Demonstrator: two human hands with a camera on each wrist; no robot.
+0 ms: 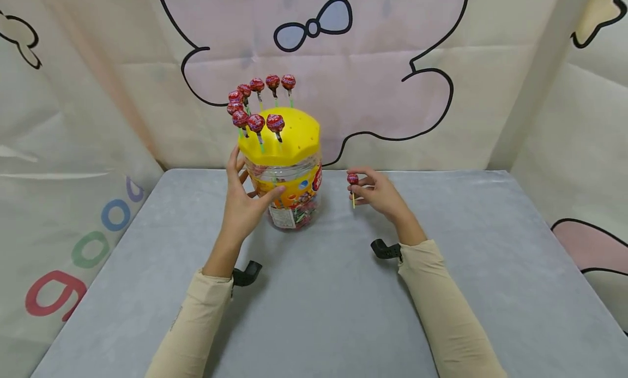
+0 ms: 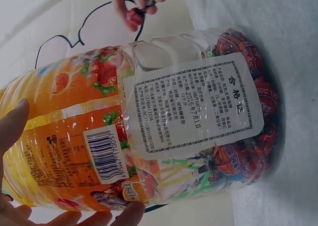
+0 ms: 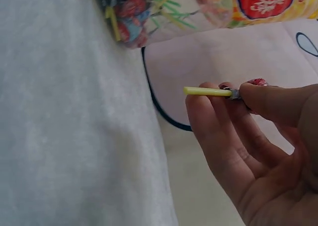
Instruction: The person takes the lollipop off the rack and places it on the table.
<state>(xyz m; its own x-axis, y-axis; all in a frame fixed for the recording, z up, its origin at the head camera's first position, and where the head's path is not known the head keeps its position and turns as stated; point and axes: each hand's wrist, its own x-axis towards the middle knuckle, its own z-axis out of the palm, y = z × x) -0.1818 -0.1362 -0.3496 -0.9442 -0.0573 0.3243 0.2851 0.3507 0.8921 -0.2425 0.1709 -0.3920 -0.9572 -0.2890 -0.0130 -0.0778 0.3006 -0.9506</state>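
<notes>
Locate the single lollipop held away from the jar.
In the head view, the lollipop is right of centre, pinched upright in the person's right hand, to the right of the yellow-lidded jar that the left hand holds.

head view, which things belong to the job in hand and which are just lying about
Part of the job:
lollipop, pinched by the right hand
jar, held by the left hand
yellow lid on the jar
standing lollipops in the lid

Just surroundings:
printed backdrop
black wrist pieces
grey tabletop, supporting the jar
</notes>
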